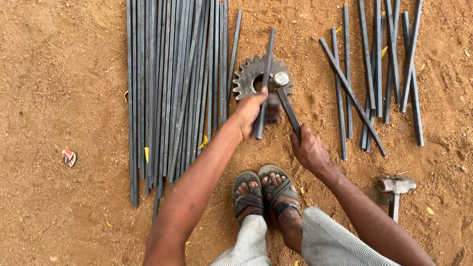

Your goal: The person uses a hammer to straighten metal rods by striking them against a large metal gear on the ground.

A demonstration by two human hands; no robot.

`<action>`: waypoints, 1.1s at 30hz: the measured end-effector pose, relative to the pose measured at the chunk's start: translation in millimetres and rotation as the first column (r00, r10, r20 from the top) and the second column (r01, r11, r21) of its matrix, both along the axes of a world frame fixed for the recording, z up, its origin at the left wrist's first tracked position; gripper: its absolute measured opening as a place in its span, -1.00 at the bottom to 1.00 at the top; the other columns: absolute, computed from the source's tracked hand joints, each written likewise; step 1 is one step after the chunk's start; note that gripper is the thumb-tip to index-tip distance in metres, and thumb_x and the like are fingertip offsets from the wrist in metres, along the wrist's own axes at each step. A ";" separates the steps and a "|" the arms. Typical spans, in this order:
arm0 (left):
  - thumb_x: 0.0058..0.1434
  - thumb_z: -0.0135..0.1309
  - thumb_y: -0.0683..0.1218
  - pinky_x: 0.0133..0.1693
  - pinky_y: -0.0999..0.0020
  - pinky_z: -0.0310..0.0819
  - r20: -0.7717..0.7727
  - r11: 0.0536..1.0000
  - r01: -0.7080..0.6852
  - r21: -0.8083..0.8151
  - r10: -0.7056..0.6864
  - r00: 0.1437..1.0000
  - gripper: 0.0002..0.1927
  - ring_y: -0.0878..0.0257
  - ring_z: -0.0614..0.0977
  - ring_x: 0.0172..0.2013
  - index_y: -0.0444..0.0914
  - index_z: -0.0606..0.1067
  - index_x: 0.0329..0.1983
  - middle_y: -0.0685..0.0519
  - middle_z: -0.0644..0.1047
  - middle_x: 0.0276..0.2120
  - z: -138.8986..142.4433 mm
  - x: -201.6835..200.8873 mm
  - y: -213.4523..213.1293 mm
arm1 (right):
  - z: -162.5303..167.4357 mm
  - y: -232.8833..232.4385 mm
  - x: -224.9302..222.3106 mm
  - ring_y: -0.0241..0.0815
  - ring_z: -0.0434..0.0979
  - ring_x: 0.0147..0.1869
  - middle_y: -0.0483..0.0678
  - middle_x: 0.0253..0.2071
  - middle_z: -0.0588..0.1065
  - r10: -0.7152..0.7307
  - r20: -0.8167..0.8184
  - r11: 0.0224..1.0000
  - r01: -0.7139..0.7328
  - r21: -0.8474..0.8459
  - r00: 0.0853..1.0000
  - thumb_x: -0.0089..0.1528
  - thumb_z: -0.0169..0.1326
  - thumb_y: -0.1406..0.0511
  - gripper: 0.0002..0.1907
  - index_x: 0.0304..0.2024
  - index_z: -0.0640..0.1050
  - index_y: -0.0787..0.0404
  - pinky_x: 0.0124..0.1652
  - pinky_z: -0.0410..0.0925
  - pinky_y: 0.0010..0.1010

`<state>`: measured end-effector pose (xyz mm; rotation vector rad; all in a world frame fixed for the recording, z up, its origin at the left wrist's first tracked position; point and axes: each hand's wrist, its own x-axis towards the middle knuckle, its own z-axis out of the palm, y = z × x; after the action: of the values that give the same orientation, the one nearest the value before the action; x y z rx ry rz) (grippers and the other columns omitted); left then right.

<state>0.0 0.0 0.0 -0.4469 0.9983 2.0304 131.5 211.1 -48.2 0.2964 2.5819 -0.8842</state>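
Observation:
A toothed steel gear wheel (248, 72) lies flat on sandy ground. My left hand (253, 112) grips a thin grey steel rod (267, 58) that lies across the gear's centre hole. My right hand (308, 149) holds the handle of a hammer (281, 81), whose round head rests against the rod over the gear. My two sandalled feet (264, 194) stand just below the hands.
A wide bundle of long steel rods (175, 88) lies to the left. A looser group of shorter rods (374, 74) is scattered at the upper right. A second hammer (395, 189) lies on the sand at the right. A small scrap (69, 157) sits far left.

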 end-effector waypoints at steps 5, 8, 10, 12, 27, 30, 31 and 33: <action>0.55 -0.28 -0.07 -0.27 0.23 0.76 0.026 0.985 -0.010 0.175 0.005 1.000 -0.67 0.00 0.74 -0.29 -0.39 0.42 0.09 -0.32 0.64 -0.14 72.9 38.7 -25.7 | 13.9 -2.8 3.1 -0.26 0.33 -0.69 0.04 -0.54 0.45 -0.007 0.073 1.000 0.007 0.002 0.997 0.49 -0.23 0.13 -0.69 -0.10 0.34 0.25 -0.79 0.33 -0.32; 0.55 -0.19 -0.09 -0.24 0.22 0.75 -0.081 0.929 -0.008 0.370 0.041 0.996 -0.75 -0.03 0.74 -0.26 -0.34 0.41 0.11 -0.32 0.62 -0.07 101.6 38.4 -25.1 | 20.2 -5.4 3.1 -0.27 0.32 -0.71 0.03 -0.56 0.44 0.008 0.050 1.000 -0.008 0.009 0.999 0.48 -0.20 0.15 -0.70 -0.10 0.32 0.27 -0.79 0.32 -0.34; 0.55 -0.12 -0.08 -0.21 0.22 0.74 -0.126 0.896 -0.018 0.445 0.082 0.989 -0.78 -0.04 0.73 -0.22 -0.31 0.41 0.11 -0.32 0.60 -0.01 109.9 33.5 -19.6 | 22.3 -6.3 2.8 -0.26 0.32 -0.71 0.03 -0.57 0.43 0.003 0.054 1.000 -0.004 0.015 0.999 0.48 -0.20 0.15 -0.70 -0.10 0.31 0.28 -0.79 0.31 -0.33; 0.54 -0.06 -0.05 -0.16 0.24 0.74 -0.118 0.894 -0.068 0.443 0.133 0.984 -0.77 -0.05 0.74 -0.15 -0.31 0.41 0.06 -0.33 0.59 0.05 112.2 26.8 -12.6 | 22.1 -6.5 1.8 -0.24 0.32 -0.71 0.03 -0.57 0.43 -0.016 0.057 1.000 0.016 0.001 0.998 0.49 -0.21 0.16 -0.70 -0.10 0.31 0.29 -0.79 0.31 -0.32; 0.57 -0.09 0.07 -0.07 0.35 0.74 -0.272 0.891 -0.074 0.448 0.214 0.938 -0.58 0.08 0.74 -0.06 -0.37 0.45 0.19 -0.26 0.60 0.09 105.9 23.6 -11.2 | 6.1 -2.9 17.0 -0.21 0.41 -0.70 0.04 -0.58 0.45 0.045 -0.056 0.996 -0.040 0.082 0.997 0.49 -0.13 0.18 -0.70 -0.19 0.34 0.30 -0.77 0.36 -0.31; 0.50 -0.04 0.09 -0.11 0.38 0.74 -0.249 0.887 -0.082 0.454 0.215 0.944 -0.58 0.12 0.75 -0.09 -0.35 0.46 0.16 -0.23 0.62 0.05 103.6 24.4 -11.9 | 8.0 -4.8 18.0 -0.21 0.43 -0.69 0.04 -0.58 0.45 0.011 -0.035 0.998 -0.009 0.069 0.999 0.50 -0.12 0.19 -0.72 -0.19 0.35 0.28 -0.78 0.36 -0.32; 0.48 0.00 0.09 -0.14 0.40 0.74 -0.232 0.889 -0.097 0.448 0.221 0.947 -0.58 0.12 0.75 -0.13 -0.35 0.47 0.12 -0.22 0.63 -0.01 102.5 24.3 -11.5 | 9.4 -5.4 17.7 -0.20 0.43 -0.69 0.03 -0.58 0.45 0.008 -0.025 0.998 -0.006 0.067 1.000 0.50 -0.12 0.19 -0.72 -0.19 0.35 0.28 -0.78 0.36 -0.31; 0.44 0.08 0.11 -0.21 0.42 0.73 -0.193 0.892 -0.125 0.435 0.228 0.954 -0.58 0.13 0.75 -0.19 -0.36 0.49 0.04 -0.20 0.64 -0.11 100.1 24.3 -10.3 | 12.0 -6.9 17.8 -0.19 0.42 -0.69 0.03 -0.58 0.45 -0.003 0.000 0.998 0.003 0.062 1.000 0.50 -0.12 0.20 -0.72 -0.20 0.35 0.28 -0.78 0.35 -0.30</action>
<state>24.3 -10.3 100.1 -0.0619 0.6409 2.4318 149.3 204.2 -36.1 0.3186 2.6126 -0.8062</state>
